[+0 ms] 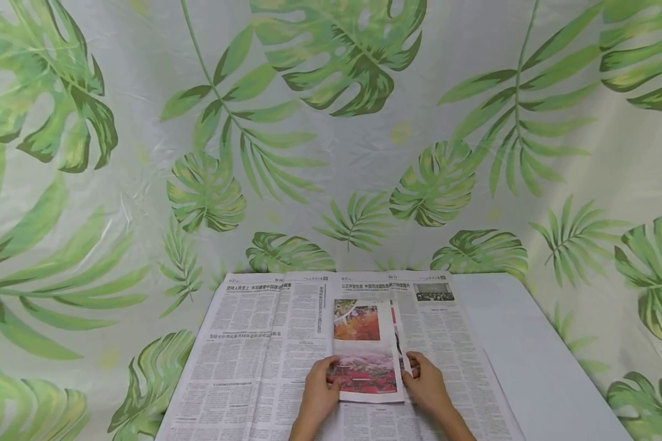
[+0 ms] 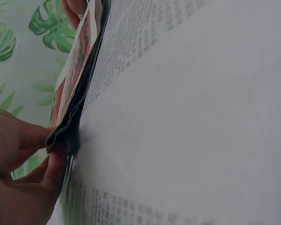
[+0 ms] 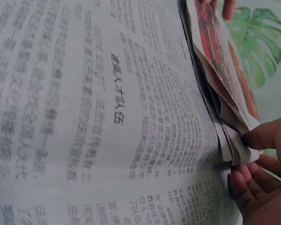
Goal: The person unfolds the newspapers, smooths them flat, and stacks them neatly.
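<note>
A folded newspaper [image 1: 358,367] with colour photos of orange foliage and pink and red flowers lies on top of a spread-out newspaper [image 1: 237,361]. My left hand [image 1: 321,389] pinches its left edge near the lower corner, thumb on top and fingers underneath in the left wrist view. On the other side my right hand [image 1: 427,386] pinches the right edge, where several loose layers fan apart in the right wrist view. The folded layers [image 3: 225,108] appear slightly raised at that edge. Parts of the fingers beneath the paper are hidden.
The open newspaper covers most of a white table [image 1: 535,355], whose bare surface shows at the right. Behind and around the table hangs a pale curtain [image 1: 353,153] printed with green leaves.
</note>
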`<state>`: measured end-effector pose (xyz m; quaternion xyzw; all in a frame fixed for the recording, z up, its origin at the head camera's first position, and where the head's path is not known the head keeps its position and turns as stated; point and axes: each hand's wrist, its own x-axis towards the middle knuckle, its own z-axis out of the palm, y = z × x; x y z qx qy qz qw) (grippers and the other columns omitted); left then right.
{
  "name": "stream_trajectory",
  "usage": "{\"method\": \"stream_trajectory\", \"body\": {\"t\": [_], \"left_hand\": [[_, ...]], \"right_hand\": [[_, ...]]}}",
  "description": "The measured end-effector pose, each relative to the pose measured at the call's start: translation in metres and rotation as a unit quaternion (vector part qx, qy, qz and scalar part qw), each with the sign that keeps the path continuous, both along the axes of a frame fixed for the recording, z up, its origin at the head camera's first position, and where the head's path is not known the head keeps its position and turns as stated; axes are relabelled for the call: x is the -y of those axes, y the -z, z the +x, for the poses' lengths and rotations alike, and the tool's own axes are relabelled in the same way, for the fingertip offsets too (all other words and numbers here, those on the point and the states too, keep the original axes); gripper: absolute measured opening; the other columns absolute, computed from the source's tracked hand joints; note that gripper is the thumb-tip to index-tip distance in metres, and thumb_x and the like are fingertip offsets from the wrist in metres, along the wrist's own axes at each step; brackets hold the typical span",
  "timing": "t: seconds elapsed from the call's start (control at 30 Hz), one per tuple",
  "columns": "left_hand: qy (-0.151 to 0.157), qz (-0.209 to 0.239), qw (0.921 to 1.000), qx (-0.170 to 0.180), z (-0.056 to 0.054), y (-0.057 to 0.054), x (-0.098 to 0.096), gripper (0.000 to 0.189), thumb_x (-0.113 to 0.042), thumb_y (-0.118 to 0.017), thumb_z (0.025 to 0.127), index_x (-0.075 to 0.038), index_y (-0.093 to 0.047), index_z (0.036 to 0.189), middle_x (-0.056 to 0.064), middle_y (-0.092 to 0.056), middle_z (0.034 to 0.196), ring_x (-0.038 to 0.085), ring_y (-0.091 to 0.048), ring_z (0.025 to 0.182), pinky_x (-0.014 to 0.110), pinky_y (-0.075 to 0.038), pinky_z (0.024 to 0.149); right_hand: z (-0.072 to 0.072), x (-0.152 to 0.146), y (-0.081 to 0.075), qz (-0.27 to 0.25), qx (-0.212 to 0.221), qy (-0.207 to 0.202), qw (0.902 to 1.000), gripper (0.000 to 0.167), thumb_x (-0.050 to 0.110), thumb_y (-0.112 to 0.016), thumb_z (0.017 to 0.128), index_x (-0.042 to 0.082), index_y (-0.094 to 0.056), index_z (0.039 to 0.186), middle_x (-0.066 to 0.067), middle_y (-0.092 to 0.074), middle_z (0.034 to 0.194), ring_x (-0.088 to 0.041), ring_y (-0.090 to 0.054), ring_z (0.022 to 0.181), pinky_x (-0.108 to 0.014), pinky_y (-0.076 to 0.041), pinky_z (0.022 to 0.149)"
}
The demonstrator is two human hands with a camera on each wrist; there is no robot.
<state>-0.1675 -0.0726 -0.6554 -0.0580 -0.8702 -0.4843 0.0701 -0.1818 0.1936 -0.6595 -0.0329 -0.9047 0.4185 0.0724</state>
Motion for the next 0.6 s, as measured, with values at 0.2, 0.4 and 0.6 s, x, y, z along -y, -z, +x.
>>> {"method": "stream_trajectory", "body": {"t": [0.2, 0.4, 0.6], "left_hand": [[-0.027, -0.01, 0.9996, -0.006, 0.0, 0.0, 0.003, 0.04, 0.009, -0.072, 0.084, 0.002, -0.07, 0.124, 0.014, -0.069, 0.115, 0.003, -0.057, 0.079, 0.019, -0.053, 0.067], [-0.048, -0.024, 0.9983, -0.021, 0.002, 0.001, 0.007, 0.041, 0.01, -0.074, 0.082, 0.003, -0.071, 0.123, 0.017, -0.07, 0.116, 0.017, -0.066, 0.089, 0.027, -0.057, 0.073], [-0.078, -0.068, 0.9941, -0.032, 0.001, 0.003, 0.008, 0.04, 0.011, -0.071, 0.081, 0.003, -0.072, 0.121, 0.016, -0.068, 0.115, 0.033, -0.065, 0.107, 0.049, -0.054, 0.092]], "right_hand": [[0.001, 0.005, 0.0, -0.034, -0.013, -0.028, 0.999, 0.048, 0.002, -0.076, 0.085, 0.0, -0.063, 0.131, -0.007, -0.072, 0.104, -0.002, -0.054, 0.076, -0.02, -0.046, 0.065], [0.005, 0.012, 0.0, -0.119, 0.015, -0.054, 0.9912, 0.058, -0.003, -0.074, 0.084, 0.003, -0.056, 0.138, -0.011, -0.075, 0.102, -0.001, -0.059, 0.068, -0.02, -0.046, 0.061], [0.005, 0.017, 0.003, -0.178, 0.051, -0.049, 0.9815, 0.061, -0.007, -0.072, 0.085, 0.006, -0.051, 0.141, -0.013, -0.076, 0.104, -0.005, -0.066, 0.071, -0.02, -0.048, 0.061]]}}
